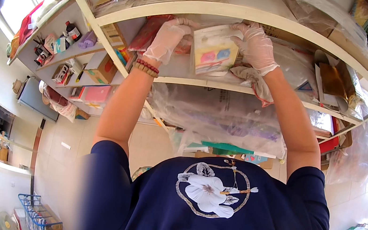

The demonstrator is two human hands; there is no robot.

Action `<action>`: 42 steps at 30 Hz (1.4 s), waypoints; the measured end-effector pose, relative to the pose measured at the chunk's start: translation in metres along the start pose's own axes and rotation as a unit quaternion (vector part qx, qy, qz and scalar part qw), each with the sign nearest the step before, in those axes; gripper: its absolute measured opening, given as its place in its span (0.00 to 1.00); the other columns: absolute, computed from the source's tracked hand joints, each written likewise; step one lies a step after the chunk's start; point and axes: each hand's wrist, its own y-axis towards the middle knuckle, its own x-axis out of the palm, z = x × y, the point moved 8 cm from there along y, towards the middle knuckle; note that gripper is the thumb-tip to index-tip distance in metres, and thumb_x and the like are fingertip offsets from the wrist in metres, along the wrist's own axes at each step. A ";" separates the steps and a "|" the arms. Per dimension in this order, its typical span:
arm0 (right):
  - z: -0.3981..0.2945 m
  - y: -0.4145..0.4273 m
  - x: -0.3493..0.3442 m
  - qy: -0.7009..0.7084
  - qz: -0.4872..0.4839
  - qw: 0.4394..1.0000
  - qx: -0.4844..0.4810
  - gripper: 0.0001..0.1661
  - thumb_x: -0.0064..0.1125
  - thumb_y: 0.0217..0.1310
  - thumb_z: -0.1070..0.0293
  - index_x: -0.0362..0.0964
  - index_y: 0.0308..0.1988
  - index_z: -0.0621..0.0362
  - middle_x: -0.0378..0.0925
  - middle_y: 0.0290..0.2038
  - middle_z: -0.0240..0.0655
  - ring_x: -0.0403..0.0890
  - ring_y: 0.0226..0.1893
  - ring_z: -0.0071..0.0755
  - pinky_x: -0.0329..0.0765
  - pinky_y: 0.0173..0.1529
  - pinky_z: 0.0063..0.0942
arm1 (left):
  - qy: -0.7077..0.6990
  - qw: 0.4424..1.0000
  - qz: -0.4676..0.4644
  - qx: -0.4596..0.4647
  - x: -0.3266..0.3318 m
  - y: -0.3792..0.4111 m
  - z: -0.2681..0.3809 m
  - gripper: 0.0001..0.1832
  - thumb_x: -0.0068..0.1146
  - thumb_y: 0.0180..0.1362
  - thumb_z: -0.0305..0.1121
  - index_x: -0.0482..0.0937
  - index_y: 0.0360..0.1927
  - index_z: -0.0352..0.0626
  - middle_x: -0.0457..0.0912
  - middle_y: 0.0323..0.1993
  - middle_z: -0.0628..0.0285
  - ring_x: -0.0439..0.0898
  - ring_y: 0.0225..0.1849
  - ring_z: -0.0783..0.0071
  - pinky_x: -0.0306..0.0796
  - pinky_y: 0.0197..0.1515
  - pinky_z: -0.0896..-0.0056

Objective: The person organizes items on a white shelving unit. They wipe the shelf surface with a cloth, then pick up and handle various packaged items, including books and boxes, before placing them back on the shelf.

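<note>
A flat, clear-wrapped packet (214, 53) with white, yellow, pink and blue print stands tilted on the middle shelf, between my two hands. Both hands wear thin, whitish see-through gloves. My left hand (170, 37) has its fingers curled at the packet's upper left edge. At the upper right corner, my right hand (256, 47) grips it with thumb and fingers; some fingertips are hidden. A crumpled grey cloth (248, 75) lies just below my right hand, partly hanging over the shelf's front edge. Red plastic-wrapped goods (149, 33) lie behind my left hand.
A cream shelf beam (207, 7) runs just above my hands, and a lower shelf edge (206, 84) below them. Large plastic-wrapped bundles (220, 113) fill the space underneath. Gold-coloured sheet material (337, 82) stands at the right. Bottles (72, 30) and boxes occupy the left shelves.
</note>
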 end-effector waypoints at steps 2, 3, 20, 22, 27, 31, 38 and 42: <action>0.004 0.006 0.001 -0.035 -0.062 0.997 0.029 0.16 0.59 0.55 0.57 0.75 0.45 0.47 0.75 0.35 0.43 0.77 0.37 0.47 0.75 0.42 0.39 | 0.272 0.949 0.026 0.155 -0.007 -0.004 0.011 0.14 0.53 0.55 0.34 0.79 0.43 0.41 0.81 0.38 0.52 0.80 0.38 0.64 0.74 0.41 0.67; 0.007 0.007 0.003 -0.054 -0.095 0.993 0.045 0.16 0.59 0.55 0.57 0.75 0.44 0.47 0.75 0.34 0.43 0.77 0.38 0.47 0.75 0.42 0.39 | 0.398 0.888 0.037 0.226 0.001 -0.012 0.023 0.15 0.54 0.55 0.36 0.79 0.44 0.43 0.81 0.40 0.50 0.80 0.41 0.59 0.74 0.44 0.63; 0.046 -0.005 0.035 0.333 -0.244 0.845 0.341 0.28 0.60 0.51 0.52 0.74 0.46 0.63 0.77 0.44 0.40 0.78 0.41 0.31 0.78 0.39 0.26 | 0.502 0.824 -0.051 0.257 0.022 -0.032 0.066 0.06 0.55 0.53 0.34 0.76 0.33 0.45 0.76 0.30 0.61 0.77 0.35 0.62 0.70 0.38 0.67; 0.050 -0.014 0.028 0.351 -0.229 0.827 0.375 0.28 0.60 0.52 0.54 0.74 0.46 0.64 0.77 0.43 0.38 0.78 0.39 0.30 0.79 0.35 0.25 | 0.467 0.836 -0.071 0.280 0.028 -0.034 0.067 0.07 0.55 0.53 0.38 0.76 0.32 0.48 0.77 0.31 0.60 0.78 0.36 0.56 0.70 0.38 0.63; 0.086 -0.036 0.001 0.200 -0.252 0.846 0.426 0.24 0.60 0.52 0.57 0.74 0.43 0.66 0.79 0.31 0.36 0.79 0.25 0.25 0.78 0.29 0.22 | 0.518 0.795 -0.072 0.307 0.043 -0.042 0.079 0.06 0.55 0.54 0.37 0.76 0.32 0.49 0.78 0.32 0.64 0.78 0.35 0.60 0.72 0.34 0.62; 0.075 -0.049 -0.025 0.324 -0.104 0.845 0.412 0.14 0.57 0.55 0.63 0.75 0.37 0.63 0.79 0.26 0.33 0.79 0.21 0.23 0.77 0.26 0.21 | 0.565 0.764 -0.039 0.308 0.048 -0.039 0.101 0.06 0.55 0.54 0.38 0.76 0.32 0.50 0.79 0.33 0.66 0.79 0.36 0.61 0.72 0.33 0.61; 0.034 -0.046 -0.057 0.464 -0.052 0.774 0.427 0.09 0.56 0.58 0.66 0.72 0.30 0.61 0.76 0.23 0.31 0.78 0.21 0.19 0.74 0.24 0.16 | 0.433 0.804 -0.161 0.374 0.048 -0.056 0.153 0.06 0.53 0.52 0.19 0.72 0.33 0.38 0.76 0.39 0.58 0.74 0.43 0.68 0.67 0.46 0.77; 0.025 -0.041 -0.062 0.464 -0.101 0.786 0.396 0.08 0.52 0.60 0.66 0.72 0.28 0.57 0.76 0.22 0.29 0.75 0.19 0.18 0.73 0.25 0.15 | 0.256 0.894 -0.267 0.253 0.040 -0.063 0.123 0.04 0.52 0.56 0.19 0.72 0.33 0.40 0.77 0.41 0.63 0.73 0.37 0.77 0.70 0.42 0.76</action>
